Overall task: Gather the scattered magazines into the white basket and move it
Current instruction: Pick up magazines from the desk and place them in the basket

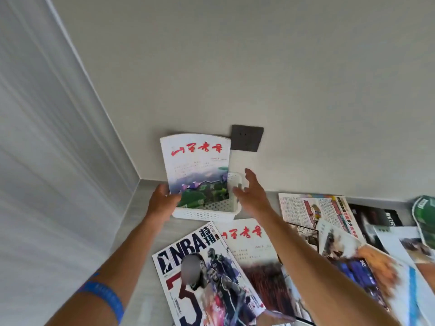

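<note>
A white perforated basket [202, 215] stands on the grey surface against the wall. A white magazine with red title characters [196, 168] stands upright in it. My left hand [162, 200] pinches that magazine's lower left corner. My right hand [250, 192] hovers at the basket's right rim with its fingers spread, holding nothing. In front of the basket lie an NBA magazine [204, 276] and a second red-titled magazine [247, 245], partly under my right forearm. Several more magazines [317, 212] are strewn to the right.
A dark wall socket plate [246, 137] sits on the wall just behind the basket. A white curtain [47, 161] hangs at the left. A green item [423, 208] pokes in at the right edge. Bare grey surface [141, 231] lies left of the magazines.
</note>
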Tool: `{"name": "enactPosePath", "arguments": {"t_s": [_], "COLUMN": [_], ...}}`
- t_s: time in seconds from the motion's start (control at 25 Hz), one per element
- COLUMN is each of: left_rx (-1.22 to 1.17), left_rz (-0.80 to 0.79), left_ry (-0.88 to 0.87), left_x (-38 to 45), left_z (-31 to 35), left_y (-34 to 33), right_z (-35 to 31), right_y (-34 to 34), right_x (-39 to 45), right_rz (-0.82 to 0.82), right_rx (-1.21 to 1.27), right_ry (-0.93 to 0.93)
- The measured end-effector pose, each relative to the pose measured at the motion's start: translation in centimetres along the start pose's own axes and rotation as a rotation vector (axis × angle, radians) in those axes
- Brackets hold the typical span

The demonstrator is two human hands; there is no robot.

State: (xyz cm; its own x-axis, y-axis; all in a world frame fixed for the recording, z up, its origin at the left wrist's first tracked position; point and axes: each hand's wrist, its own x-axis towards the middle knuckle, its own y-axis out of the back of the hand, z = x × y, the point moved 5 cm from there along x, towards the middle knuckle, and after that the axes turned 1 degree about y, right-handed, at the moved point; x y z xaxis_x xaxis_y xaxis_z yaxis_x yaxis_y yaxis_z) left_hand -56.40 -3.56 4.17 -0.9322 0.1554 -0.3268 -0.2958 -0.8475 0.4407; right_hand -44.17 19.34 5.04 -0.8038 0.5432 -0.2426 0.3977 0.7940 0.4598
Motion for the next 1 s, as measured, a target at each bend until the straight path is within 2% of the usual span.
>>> {"name": "enactPosePath", "arguments": {"t_s": [0.08, 0.12, 0.2, 0.28, 0.36, 0.48, 0.56, 0.68, 0.8, 0.88, 0.92, 1.0], "left_rx": [-0.027, -0.017, 0.060, 0.238, 0.358, 0.477, 0.512, 0.556, 0.779, 0.929, 0.976, 1.031], "left_rz": [0.005, -0.047, -0.239, -0.429, -0.501, -0.640, -0.701, -0.694, -0.741, -0.730, -0.687, -0.613], "left_ry": [0.014, 0.024, 0.031, -0.043, -0.175, -0.250, -0.335, -0.421, -0.441, -0.478, -0.498, -0.524], "left_x": [-3.5, -5.9, -11.1, -16.0, -19.0, -23.7, -26.0, -28.6, -31.9, -33.7, -34.1, -34.0], "left_z": [-3.0, -4.5, -7.0, -8.4, -8.9, -8.6, -8.0, -6.9, -7.5, -8.1, -8.3, -8.3], "left_y": [-0.8, -2.0, -5.8, -10.5, -13.7, -18.9, -21.9, -26.3, -30.1, -31.9, -32.7, -33.5], "right_z": [3.8, 6.4, 12.4, 18.1, 20.9, 23.9, 26.6, 29.7, 31.0, 31.8, 32.6, 34.5], "right_y": [0.6, 1.1, 2.1, 3.7, 5.0, 10.1, 12.5, 13.2, 14.1, 17.5, 19.8, 25.0], "right_x": [-5.2, -8.3, -14.7, -20.1, -22.3, -24.0, -25.5, -29.4, -31.0, -29.8, -28.8, -26.5], "right_rz": [-0.046, -0.064, -0.107, -0.151, -0.143, -0.043, -0.080, -0.159, -0.191, -0.138, -0.098, 0.102], "right_rx": [-0.044, -0.095, -0.226, -0.377, -0.520, -0.652, -0.748, -0.857, -0.789, -0.479, -0.316, -0.154], "right_ry": [-0.039, -0.080, -0.162, -0.245, -0.222, -0.229, -0.291, -0.304, -0.205, -0.199, -0.243, -0.347]}}
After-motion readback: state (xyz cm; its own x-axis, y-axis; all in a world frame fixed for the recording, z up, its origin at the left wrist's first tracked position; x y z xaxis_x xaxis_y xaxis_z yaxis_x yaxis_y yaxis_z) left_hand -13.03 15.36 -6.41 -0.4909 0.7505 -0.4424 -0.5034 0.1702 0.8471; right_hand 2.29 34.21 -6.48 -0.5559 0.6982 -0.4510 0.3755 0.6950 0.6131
